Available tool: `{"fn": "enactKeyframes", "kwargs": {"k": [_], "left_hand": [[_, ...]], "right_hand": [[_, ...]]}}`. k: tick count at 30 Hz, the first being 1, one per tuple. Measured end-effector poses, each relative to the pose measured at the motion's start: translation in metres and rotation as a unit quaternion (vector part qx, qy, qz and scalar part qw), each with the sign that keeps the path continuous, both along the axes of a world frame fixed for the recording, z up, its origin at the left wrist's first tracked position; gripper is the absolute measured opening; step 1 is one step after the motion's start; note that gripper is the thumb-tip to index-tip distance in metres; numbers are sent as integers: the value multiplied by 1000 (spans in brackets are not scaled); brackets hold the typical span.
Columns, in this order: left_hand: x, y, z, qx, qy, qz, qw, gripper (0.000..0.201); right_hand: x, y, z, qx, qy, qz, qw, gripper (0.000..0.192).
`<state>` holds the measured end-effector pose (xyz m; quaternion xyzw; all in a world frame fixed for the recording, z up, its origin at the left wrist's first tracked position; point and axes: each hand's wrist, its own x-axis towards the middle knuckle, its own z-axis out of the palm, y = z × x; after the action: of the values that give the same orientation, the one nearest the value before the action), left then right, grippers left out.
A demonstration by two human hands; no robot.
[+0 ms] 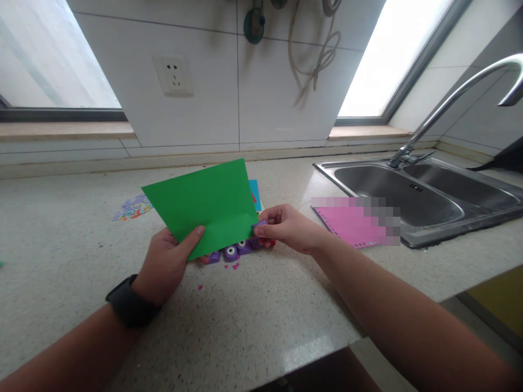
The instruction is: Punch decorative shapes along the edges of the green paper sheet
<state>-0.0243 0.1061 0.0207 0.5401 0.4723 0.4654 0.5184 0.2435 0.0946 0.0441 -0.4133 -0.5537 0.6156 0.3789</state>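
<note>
Grips green sheet [208, 209] in left hand [165, 264], near center of frame, with thumb laid flat on top by lower left edge and other fingers mostly hidden underneath. Pinches purple punch [259, 226] between thumb and fingers of right hand [288, 228], right at sheet's lower right corner. Looks closed narrow in both hands. Reads as lining-up step: probably fitting punch to sheet edge for cutting a shape. Cannot tell whether seated around edge or merely beside it; too small, partly covered by fingers. Shows no hole in visible green face. Calls next, in best guess, for sliding edge well into slot, squaring up, then squeezing firmly with right hand while steadying sheet with left. Could crease paper or clip only part of a shape if fed too shallow. Also see row of purple punches [231, 253] just below sheet, partly hidden by it, with pink scraps [236, 266] lying near on counter [245, 321]. Note blue card [256, 193] peeking out behind sheet's right edge, confetti pile [133, 208] left of center, and pink sheet [347, 223] right of center, partly pixelated, beside sink [425, 237].
</note>
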Motion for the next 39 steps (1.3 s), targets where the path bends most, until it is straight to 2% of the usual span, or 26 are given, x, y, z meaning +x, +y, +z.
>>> {"fn": "enactKeyframes", "kwargs": {"k": [11, 22, 30, 39], "left_hand": [[0, 1, -3, -2, -13, -7, 1000, 32], [1, 0, 0, -1, -4, -4, 1000, 32], [-1, 2, -4, -1, -14, -1, 1000, 30], [-3, 3, -5, 4, -15, 0, 1000, 34]], "right_hand": [[-3, -2, 0, -3, -2, -27, 1000, 35], [-2, -2, 1, -5, -8, -14, 1000, 34], [3, -1, 3, -11, 33, -15, 999, 33], [16, 5, 6, 2, 71, -71, 995, 33]]}}
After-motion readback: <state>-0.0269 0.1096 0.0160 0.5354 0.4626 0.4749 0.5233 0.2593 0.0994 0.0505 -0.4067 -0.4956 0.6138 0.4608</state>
